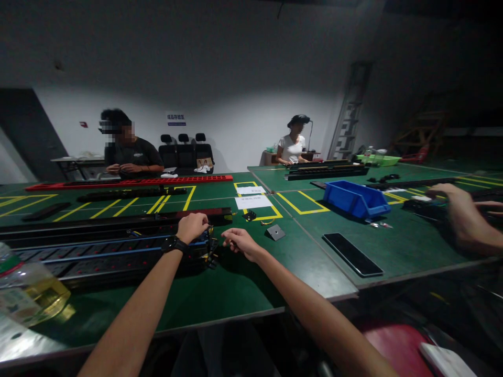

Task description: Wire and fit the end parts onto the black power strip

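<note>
My left hand (pixel 191 228), a dark watch on its wrist, rests over the end of a long black rail assembly (pixel 113 254) with blue strips and small red dots. Its fingers are bent together; whatever they grip is hidden. Black connectors with yellow wires (pixel 212 254) hang from that end, just below the fingertips. To their right is my right hand (pixel 241 243), its thumb and fingers pinched close, apart from the rail. Anything between those fingers is too small to make out. A small grey metal plate (pixel 275 232) lies beyond the right hand.
A bottle of yellow liquid (pixel 35 293) stands at near left. On the right are a phone (pixel 352 254), a blue bin (pixel 356 200) and a co-worker's hands (pixel 458 209). Paper sheets (pixel 253 202) and a red rail (pixel 188 179) lie farther back. Two people sit across the table.
</note>
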Tool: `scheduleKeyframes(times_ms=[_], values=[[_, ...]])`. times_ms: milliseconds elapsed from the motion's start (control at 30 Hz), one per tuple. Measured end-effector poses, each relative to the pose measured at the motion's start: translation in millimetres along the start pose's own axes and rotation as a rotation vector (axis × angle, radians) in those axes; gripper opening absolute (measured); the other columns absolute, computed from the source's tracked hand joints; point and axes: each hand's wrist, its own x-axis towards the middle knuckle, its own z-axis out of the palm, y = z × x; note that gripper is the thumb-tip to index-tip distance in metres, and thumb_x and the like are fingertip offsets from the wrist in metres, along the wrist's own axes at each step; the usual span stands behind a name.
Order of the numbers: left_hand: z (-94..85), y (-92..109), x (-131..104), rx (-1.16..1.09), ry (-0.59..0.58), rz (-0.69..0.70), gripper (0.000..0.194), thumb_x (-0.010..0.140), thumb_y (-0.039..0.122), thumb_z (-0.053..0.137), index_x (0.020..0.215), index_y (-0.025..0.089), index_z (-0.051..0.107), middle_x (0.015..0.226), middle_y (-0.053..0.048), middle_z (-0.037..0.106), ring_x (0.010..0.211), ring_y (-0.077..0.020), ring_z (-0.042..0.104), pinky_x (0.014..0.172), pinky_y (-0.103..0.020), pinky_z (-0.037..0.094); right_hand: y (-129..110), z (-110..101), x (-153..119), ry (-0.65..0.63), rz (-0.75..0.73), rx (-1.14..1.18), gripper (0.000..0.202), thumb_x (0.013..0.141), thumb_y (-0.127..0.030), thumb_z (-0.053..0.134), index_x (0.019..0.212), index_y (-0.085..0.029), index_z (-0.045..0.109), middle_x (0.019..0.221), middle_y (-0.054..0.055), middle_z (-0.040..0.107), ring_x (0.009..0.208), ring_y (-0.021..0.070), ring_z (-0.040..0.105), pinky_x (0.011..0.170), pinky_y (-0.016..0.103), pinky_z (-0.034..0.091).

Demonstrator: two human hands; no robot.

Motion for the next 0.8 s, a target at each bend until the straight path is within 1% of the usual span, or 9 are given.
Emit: scheduleKeyframes(times_ms=[133, 267, 433, 600, 800], values=[[0.6, 1.0, 2.9, -0.021, -0.024, -0.007, 0.024, 0.09, 0.037, 0.062, 0.102, 0.028, 0.08, 0.11, -0.005, 0.081, 0.107, -0.0268, 0.073, 0.089, -0.031, 0.054, -2.2, 1.9, -1.2, 0.006, 0.011, -0.013, 0.009, 0.091, -0.026, 0.067, 0.092, -0.017, 0.069, 0.069, -0.002, 0.069, 0.047, 0.007, 0.047, 0.044, 0.019, 0.028], [2.4, 2.3, 3.7, -0.042, -0.031, -0.02, 0.029, 0.091, 0.034, 0.059, 0.111, 0.03, 0.08, 0.118, -0.005, 0.08, 0.11, -0.0271, 0.072, 0.092, -0.032, 0.054, -3.2, 3.2, -1.9, -0.003, 0.008, -0.032, 0.008, 0.093, -0.023, 0.064, 0.091, -0.017, 0.069, 0.068, -0.001, 0.069, 0.047, 0.0069, 0.047, 0.044, 0.019, 0.029], [3.0, -0.4, 5.0, -0.049, -0.049, -0.026, 0.026, 0.087, 0.034, 0.061, 0.103, 0.03, 0.082, 0.112, -0.007, 0.081, 0.108, -0.0279, 0.073, 0.095, -0.034, 0.054, -4.1, 3.8, -2.8, -0.003, -0.003, -0.059, 0.007, 0.091, -0.024, 0.068, 0.089, -0.017, 0.069, 0.068, -0.001, 0.069, 0.048, 0.007, 0.048, 0.044, 0.018, 0.03], [4.9, -5.8, 7.2, -0.097, -0.07, -0.034, 0.026, 0.085, 0.037, 0.062, 0.101, 0.03, 0.082, 0.11, -0.007, 0.081, 0.105, -0.027, 0.074, 0.09, -0.031, 0.055, -4.2, 4.6, -4.0, -0.008, -0.009, -0.08, 0.006, 0.09, -0.022, 0.068, 0.086, -0.017, 0.068, 0.068, -0.001, 0.069, 0.048, 0.0069, 0.048, 0.044, 0.018, 0.031], [11.0, -4.8, 10.6, -0.167, -0.086, -0.013, 0.028, 0.087, 0.043, 0.06, 0.094, 0.028, 0.082, 0.101, -0.008, 0.082, 0.096, -0.026, 0.075, 0.084, -0.03, 0.054, -3.8, 4.8, -4.2, -0.014, -0.025, -0.105, 0.01, 0.088, -0.027, 0.071, 0.085, -0.018, 0.069, 0.067, -0.001, 0.069, 0.049, 0.0072, 0.048, 0.043, 0.017, 0.031]])
